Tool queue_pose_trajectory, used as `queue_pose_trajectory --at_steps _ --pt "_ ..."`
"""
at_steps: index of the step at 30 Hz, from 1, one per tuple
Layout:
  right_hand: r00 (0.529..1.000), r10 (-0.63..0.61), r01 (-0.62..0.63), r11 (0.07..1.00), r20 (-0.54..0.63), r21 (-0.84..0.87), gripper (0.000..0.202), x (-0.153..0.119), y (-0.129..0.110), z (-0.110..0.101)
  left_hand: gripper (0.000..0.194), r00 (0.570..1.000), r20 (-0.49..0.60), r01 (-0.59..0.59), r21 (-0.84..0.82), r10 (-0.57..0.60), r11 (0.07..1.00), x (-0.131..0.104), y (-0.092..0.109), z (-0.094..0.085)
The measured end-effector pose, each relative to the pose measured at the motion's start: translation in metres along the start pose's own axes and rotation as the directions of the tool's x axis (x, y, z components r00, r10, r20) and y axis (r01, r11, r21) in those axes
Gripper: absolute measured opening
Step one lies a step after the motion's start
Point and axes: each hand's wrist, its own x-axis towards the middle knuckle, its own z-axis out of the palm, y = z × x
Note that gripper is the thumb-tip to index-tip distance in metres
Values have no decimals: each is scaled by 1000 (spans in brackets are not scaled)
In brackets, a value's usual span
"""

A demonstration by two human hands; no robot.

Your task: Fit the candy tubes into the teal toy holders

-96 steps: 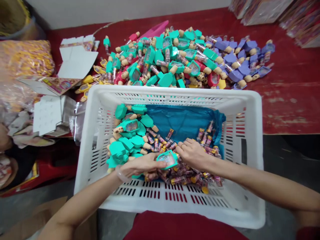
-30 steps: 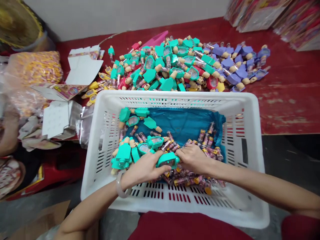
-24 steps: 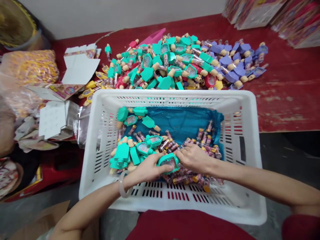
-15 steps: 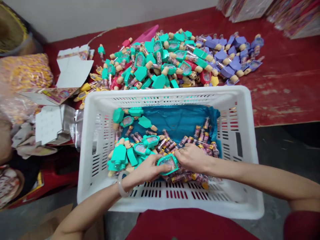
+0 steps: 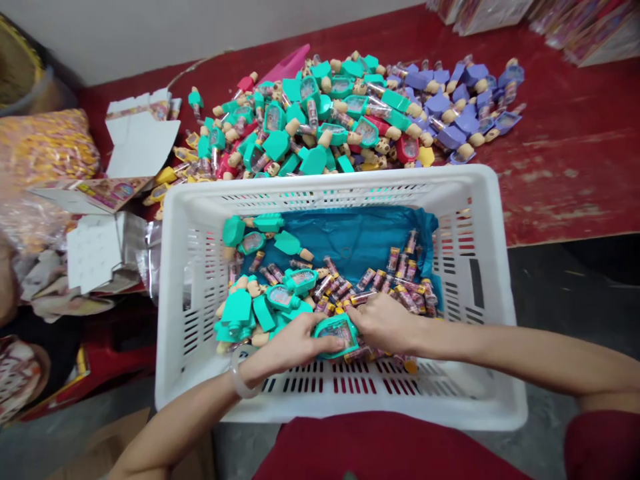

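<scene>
My left hand [image 5: 299, 339] is closed on a teal plastic case [image 5: 336, 328] with a clear window on its face, thumb lying across it. At the right end of the case my right hand [image 5: 383, 323] is closed, its fingertips against or close to the rim; what they pinch is hidden. Both hands are over a white slotted plastic basket [image 5: 493, 267]. Inside it, small clear tubes with pink labels and yellow ends [image 5: 394, 259] lie around and beyond my right hand. Left of the held case is a heap of teal cases [image 5: 237, 307], some with tan knobs.
Blue plastic sheeting [image 5: 345, 243] lines part of the basket. Behind, a red table [image 5: 575, 153] carries a pile of teal cases [image 5: 315, 160] and purple cases [image 5: 453, 137]. White cartons [image 5: 145, 140] and a bag of yellow pieces [image 5: 55, 143] lie left; packaged cards [image 5: 493, 13] stand back right.
My right hand has shifted slightly down and left against the case's end, uncovering a tube above it. My left hand keeps hold of the case. The view has moved slightly.
</scene>
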Motion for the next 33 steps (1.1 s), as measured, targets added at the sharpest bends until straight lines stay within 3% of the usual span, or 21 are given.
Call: queue_pose_trajectory --at_steps 3,5,8,10,11,13,15,17,19,22,24,26,28,29,31,32,33 --pt "998 39 -39 999 42 15 22 0 -2 -3 32 998 -36 -39 86 43 996 -2 -1 4" --pt "991 85 -94 992 102 88 19 2 0 -6 34 989 -92 -85 288 116 954 -4 -3 6" --pt "955 77 -172 930 286 324 14 6 9 -9 33 963 -39 -174 670 268 722 -5 -8 8" --pt "900 8 -236 849 436 472 20 10 15 -9 32 941 57 -250 783 334 569 -3 -13 6" --pt "881 -16 -255 825 473 504 21 12 17 -8 32 934 65 -261 798 352 543 -2 -15 4" --pt "912 36 -235 863 408 448 24 15 18 -7 35 941 -38 -183 778 336 602 1 -20 0" --pt "964 139 -198 946 229 258 25 16 15 -7 38 955 -131 -99 704 265 703 3 -23 -5" --pt "973 203 -214 972 111 95 22 14 11 -6 38 958 -143 -98 655 250 749 3 -26 -7" --pt "967 186 -213 966 173 149 16 11 7 -4 38 938 -80 -192 689 337 699 4 -29 -5" --pt "950 75 -192 906 303 377 13 9 11 -11 47 892 11 -289 783 452 550 7 -29 -4" --pt "950 99 -213 899 295 383 16 13 21 -31 55 846 -43 -266 830 531 491 11 -27 -10" --pt "955 231 -276 922 187 273 19 23 35 -68 74 742 -255 -133 850 620 510 16 -24 -22" --pt "928 372 -364 919 -27 153 21 37 50 -118 92 620 -478 50 815 622 577 22 -27 -37" --pt "885 428 -411 903 -183 125 29 44 56 -144 96 594 -546 128 790 591 600 25 -30 -43" --pt "770 444 -430 892 -458 142 56 59 59 -185 93 633 -577 230 777 516 586 30 -38 -51" --pt "681 438 -424 889 -587 171 65 67 56 -197 88 668 -563 249 786 487 566 32 -42 -53" --pt "647 432 -423 889 -629 175 68 74 51 -200 80 699 -542 247 796 467 553 33 -45 -54"
